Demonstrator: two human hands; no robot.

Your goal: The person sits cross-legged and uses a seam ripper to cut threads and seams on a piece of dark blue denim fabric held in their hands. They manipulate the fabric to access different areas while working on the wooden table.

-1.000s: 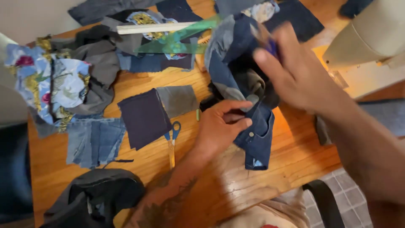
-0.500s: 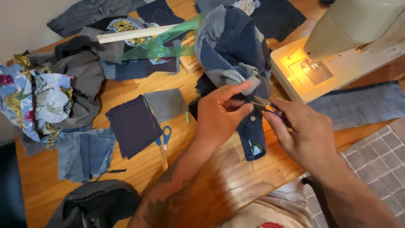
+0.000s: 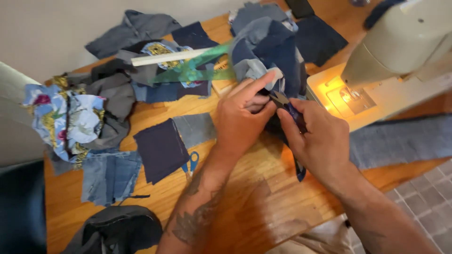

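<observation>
My left hand (image 3: pixel 242 117) pinches an edge of a bunched patchwork denim piece (image 3: pixel 270 51) lifted above the wooden table (image 3: pixel 263 207). My right hand (image 3: pixel 315 141) grips a small pair of thread snips (image 3: pixel 285 104) with a blue handle, its tips against the fabric right by my left fingers. Both hands meet near the middle of the view, just left of the sewing machine (image 3: pixel 391 61).
The sewing machine's lamp glows on its bed (image 3: pixel 343 99). Blue-handled scissors (image 3: pixel 190 164) lie by a dark navy square (image 3: pixel 160 148) and a grey patch (image 3: pixel 195 129). A green ruler (image 3: pixel 197 68), floral cloth (image 3: pixel 66 122), denim scraps (image 3: pixel 110 176) and a long denim strip (image 3: pixel 400 138) surround the hands.
My right hand came down from above and met my left hand at the fabric. The denim piece was drawn up closer to the sewing machine.
</observation>
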